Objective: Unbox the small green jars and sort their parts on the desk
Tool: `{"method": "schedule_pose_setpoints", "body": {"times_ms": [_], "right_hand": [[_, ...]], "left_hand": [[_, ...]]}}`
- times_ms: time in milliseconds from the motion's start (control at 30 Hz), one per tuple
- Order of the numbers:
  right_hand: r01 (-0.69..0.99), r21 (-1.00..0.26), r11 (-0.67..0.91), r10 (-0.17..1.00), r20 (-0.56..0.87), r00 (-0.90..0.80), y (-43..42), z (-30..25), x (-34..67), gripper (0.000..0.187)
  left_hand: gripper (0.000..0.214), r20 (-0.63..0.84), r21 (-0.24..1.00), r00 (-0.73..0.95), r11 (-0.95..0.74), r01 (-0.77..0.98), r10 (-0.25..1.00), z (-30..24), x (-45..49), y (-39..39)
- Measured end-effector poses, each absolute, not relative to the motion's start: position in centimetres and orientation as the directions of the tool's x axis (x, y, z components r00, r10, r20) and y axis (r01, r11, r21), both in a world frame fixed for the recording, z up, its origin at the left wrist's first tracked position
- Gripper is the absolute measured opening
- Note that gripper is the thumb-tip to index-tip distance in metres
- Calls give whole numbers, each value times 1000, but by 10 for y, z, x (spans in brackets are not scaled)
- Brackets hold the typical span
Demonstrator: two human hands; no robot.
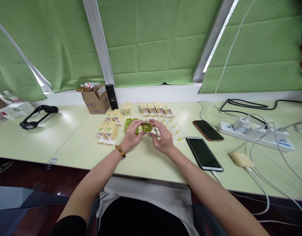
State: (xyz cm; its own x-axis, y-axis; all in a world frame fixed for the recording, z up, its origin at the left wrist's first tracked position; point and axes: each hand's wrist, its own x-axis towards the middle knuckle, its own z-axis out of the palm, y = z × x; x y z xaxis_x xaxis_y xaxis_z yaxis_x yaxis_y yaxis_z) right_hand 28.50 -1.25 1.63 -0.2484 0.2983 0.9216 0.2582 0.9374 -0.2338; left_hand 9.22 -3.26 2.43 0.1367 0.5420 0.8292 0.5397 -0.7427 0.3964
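Note:
My left hand (132, 135) and my right hand (163, 137) meet over the desk, both closed on a small round green case (147, 127) held between their fingertips. The left wrist wears a beaded bracelet (120, 151). Behind the hands lie several more green cases (129, 122) and several clear plastic lids or trays (176, 130). Small cream cartons (108, 130) with green labels lie to the left, and another row of cartons (155, 109) stands further back.
Two phones (204, 153) (208, 130) lie face up to the right, beside a power strip (254, 134) with tangled cables. A brown cardboard box (96, 99), a black flask (111, 96) and a black headset (36, 116) sit at the back left.

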Motion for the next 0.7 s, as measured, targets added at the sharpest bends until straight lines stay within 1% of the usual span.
{"method": "schedule_pose_setpoints", "body": {"times_ms": [100,200,300,367,500,700], "right_hand": [[288,-213,934,274,943,-191,-12,18,286,41],[394,-165,904,243,957,-157,-11,17,286,29],[515,-149,844,268,949,-164,-10,16,286,23],[564,-150,812,299,937,-181,-10,15,286,21],[611,-143,778,319,929,-189,-11,14,284,18],[614,-107,782,285,938,-199,-10,15,284,16]], "left_hand": [[33,848,394,97,-743,540,520,26,93,-34],[33,859,354,125,-753,555,496,24,94,-35],[34,867,288,185,-766,575,464,21,95,-35],[35,876,249,209,-779,576,435,20,97,-36],[36,879,214,243,-795,568,411,19,98,-37],[37,861,191,281,-780,596,425,16,95,-36]]}}
